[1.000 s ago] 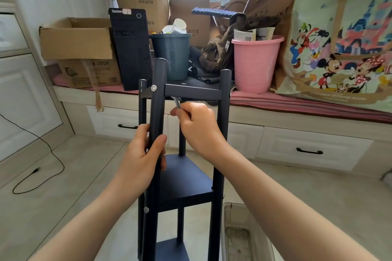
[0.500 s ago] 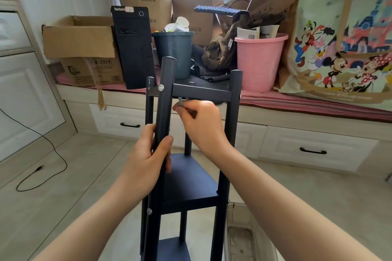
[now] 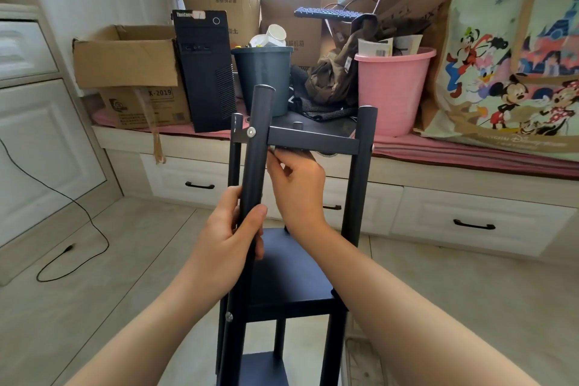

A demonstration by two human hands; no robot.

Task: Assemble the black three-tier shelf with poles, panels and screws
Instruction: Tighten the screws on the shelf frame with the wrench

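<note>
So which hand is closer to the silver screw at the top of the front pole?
The right hand: its fingertips sit just below and right of the silver screw. The left hand grips the front pole farther down.

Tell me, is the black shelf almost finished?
Nearly. Three panels sit between the poles: top panel, middle panel and bottom panel. Silver screws show at the top screw and a lower one. The left hand grips the front pole while the right hand works under the top panel, probably tightening.
</note>
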